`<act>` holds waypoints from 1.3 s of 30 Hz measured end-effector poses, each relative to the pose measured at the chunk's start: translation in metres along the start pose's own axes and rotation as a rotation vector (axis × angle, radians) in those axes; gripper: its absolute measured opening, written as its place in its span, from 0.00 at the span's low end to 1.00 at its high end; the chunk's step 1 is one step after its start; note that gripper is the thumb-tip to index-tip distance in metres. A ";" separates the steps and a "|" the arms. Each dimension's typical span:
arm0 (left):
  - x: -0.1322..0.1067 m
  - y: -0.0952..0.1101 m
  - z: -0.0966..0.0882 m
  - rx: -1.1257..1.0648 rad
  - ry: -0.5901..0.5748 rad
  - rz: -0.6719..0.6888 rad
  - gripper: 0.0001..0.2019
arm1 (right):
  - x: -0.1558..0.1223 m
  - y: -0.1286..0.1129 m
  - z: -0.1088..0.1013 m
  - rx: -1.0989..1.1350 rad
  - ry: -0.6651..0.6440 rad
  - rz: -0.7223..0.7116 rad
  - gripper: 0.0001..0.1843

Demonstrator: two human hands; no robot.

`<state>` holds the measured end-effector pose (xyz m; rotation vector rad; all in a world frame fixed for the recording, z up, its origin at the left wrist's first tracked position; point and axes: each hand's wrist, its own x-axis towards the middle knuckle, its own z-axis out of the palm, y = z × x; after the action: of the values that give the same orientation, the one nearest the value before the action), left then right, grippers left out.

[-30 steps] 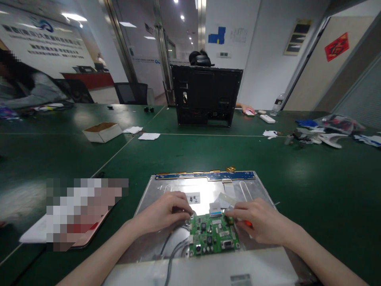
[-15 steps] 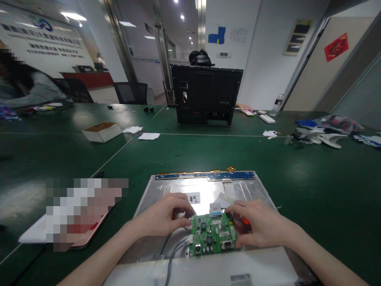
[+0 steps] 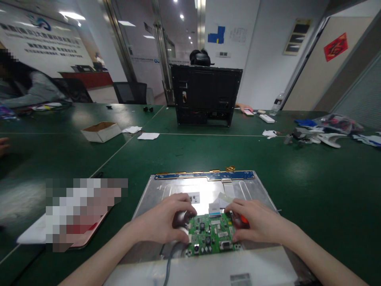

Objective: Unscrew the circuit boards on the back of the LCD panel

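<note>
A green circuit board (image 3: 210, 236) lies on the back of a silver metal display panel (image 3: 147, 192) in front of me. My left hand (image 3: 165, 222) grips the board's left edge, fingers curled over its corner. At the board's right edge, my right hand (image 3: 257, 224) presses with its fingers, and a small orange-red item (image 3: 244, 219) shows under them. A white flat ribbon cable (image 3: 220, 200) runs from the board toward a blue strip board (image 3: 205, 175) on the panel's far edge. Grey cables (image 3: 168, 260) leave the board's left side toward me.
A black monitor casing (image 3: 205, 95) stands upright across the green table (image 3: 312, 178), with a person's head (image 3: 199, 57) behind it. An open white box (image 3: 101, 131), papers (image 3: 149, 136), a water bottle (image 3: 278, 104) and plastic clutter (image 3: 327, 133) lie around. Another person (image 3: 26, 87) sits far left.
Both hands have closed in on the green board's edges, and the board has shifted slightly left. Someone's hand has appeared at the far left edge.
</note>
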<state>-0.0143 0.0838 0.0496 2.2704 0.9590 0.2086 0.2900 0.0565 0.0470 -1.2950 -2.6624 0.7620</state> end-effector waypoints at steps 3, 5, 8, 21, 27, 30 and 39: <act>-0.001 0.005 0.002 0.016 -0.007 -0.012 0.26 | 0.000 0.001 0.001 0.004 -0.004 -0.003 0.25; -0.002 0.007 0.003 0.029 -0.008 -0.006 0.26 | 0.000 0.001 0.001 0.003 -0.009 0.000 0.25; -0.002 0.007 0.005 0.036 -0.015 -0.002 0.25 | 0.000 0.000 0.001 0.003 -0.012 0.005 0.25; -0.003 0.004 0.004 0.019 -0.026 0.003 0.27 | -0.009 0.010 0.001 -0.118 0.800 -0.337 0.18; 0.000 -0.003 -0.001 0.027 0.142 -0.005 0.20 | -0.034 0.016 -0.011 0.144 1.400 -0.392 0.19; 0.003 -0.013 -0.002 0.116 0.325 -0.070 0.13 | -0.041 0.017 -0.019 0.458 1.201 -0.250 0.12; 0.008 -0.035 0.009 0.243 0.367 -0.050 0.15 | -0.016 0.050 -0.032 0.861 1.166 -0.004 0.10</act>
<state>-0.0258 0.1025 0.0203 2.4749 1.2870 0.5269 0.3454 0.0830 0.0534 -0.9757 -1.2019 0.6859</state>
